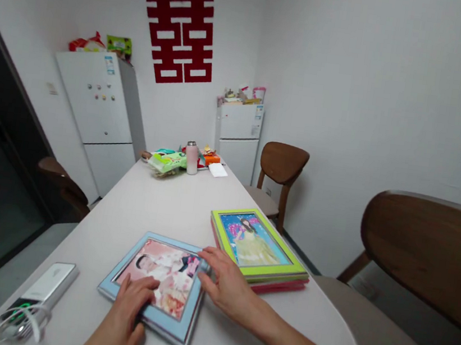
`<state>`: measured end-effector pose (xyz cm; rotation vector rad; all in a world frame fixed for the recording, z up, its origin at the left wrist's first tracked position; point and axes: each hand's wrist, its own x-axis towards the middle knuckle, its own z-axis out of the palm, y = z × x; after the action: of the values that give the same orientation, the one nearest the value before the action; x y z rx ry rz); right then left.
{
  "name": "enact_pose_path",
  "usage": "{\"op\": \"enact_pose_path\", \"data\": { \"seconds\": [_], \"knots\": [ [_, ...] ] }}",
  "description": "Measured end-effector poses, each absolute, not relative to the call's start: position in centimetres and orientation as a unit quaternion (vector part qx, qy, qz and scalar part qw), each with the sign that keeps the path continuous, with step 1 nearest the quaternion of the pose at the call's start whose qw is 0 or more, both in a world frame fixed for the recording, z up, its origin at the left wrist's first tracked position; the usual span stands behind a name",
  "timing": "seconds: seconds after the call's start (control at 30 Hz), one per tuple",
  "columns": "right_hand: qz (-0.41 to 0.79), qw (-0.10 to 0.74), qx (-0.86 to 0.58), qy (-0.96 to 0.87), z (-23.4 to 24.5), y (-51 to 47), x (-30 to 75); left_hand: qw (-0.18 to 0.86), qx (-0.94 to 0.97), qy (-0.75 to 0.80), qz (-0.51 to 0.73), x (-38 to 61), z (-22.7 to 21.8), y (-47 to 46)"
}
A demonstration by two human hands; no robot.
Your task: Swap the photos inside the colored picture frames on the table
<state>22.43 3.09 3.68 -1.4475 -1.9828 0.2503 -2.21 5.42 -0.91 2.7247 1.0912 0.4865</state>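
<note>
A light-blue picture frame (149, 241) lies face up and askew on the table in front of me, with a pink-toned photo inside. My left hand (127, 309) grips its near edge, fingers over the photo and thumb by the lower rim. At the frame's right corner, my right hand (224, 282) curls its fingers and thumb round the edge. Something small and greyish shows between that thumb and fingers, too blurred to name. Just right of this hand is a stack of picture frames, topped by a yellow-green frame (285, 271) with a photo of a person in a yellow dress.
A white device with a cable (50, 279) lies on the white table (141, 206) at left. Toward the far end stand a pink bottle (192, 159), green packets (168, 161) and a white pad (218, 170). Wooden chairs (285, 163) line the right side; two refrigerators (96, 98) stand beyond.
</note>
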Motion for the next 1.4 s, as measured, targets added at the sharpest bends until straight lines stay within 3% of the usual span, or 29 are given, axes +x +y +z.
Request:
{"op": "enact_pose_path", "data": {
  "seconds": [0.1, 0.3, 0.4, 0.53, 0.6, 0.9, 1.0, 1.17, 1.27, 1.4],
  "knots": [
    [0.094, 0.282, -0.587, -0.753, 3.4, 3.2, 20.9, 0.091, 0.898, 0.378, 0.203, -3.6, -1.7, 3.8],
    [0.148, 0.211, -0.633, -0.73, 1.8, 3.4, 19.6, 0.148, 0.755, 0.58, 0.268, -3.5, -2.4, 1.2],
    [0.222, 0.262, -0.651, -0.677, 1.3, 3.8, 19.6, 0.162, 0.734, 0.615, 0.237, -2.4, -2.1, 0.6],
    [0.49, 0.348, -0.599, -0.529, 1.3, 3.7, 19.4, 0.166, 0.728, 0.623, 0.234, -1.4, -1.7, 0.7],
    [0.566, 0.391, -0.558, -0.465, 1.5, 3.4, 19.4, 0.178, 0.724, 0.618, 0.25, -1.2, -1.6, 1.0],
    [0.641, 0.45, -0.456, -0.423, 3.9, 2.0, 19.5, 0.242, 0.701, 0.591, 0.317, -1.0, -1.4, 1.4],
    [0.634, 0.449, -0.426, -0.464, 6.7, 1.9, 19.1, 0.284, 0.676, 0.569, 0.373, 0.1, -0.4, 1.3],
    [0.527, 0.436, -0.42, -0.596, 10.4, 1.9, 16.7, 0.544, 0.519, 0.444, 0.487, 1.6, 3.3, 0.7],
    [0.447, 0.419, -0.385, -0.69, 10.0, 1.2, 14.5, 0.647, 0.399, 0.372, 0.533, 0.5, 5.4, 0.5],
    [0.329, 0.392, -0.344, -0.787, 7.6, -0.3, 12.1, 0.706, 0.322, 0.364, 0.515, -2.7, 6.4, 0.7]
  ]
}}
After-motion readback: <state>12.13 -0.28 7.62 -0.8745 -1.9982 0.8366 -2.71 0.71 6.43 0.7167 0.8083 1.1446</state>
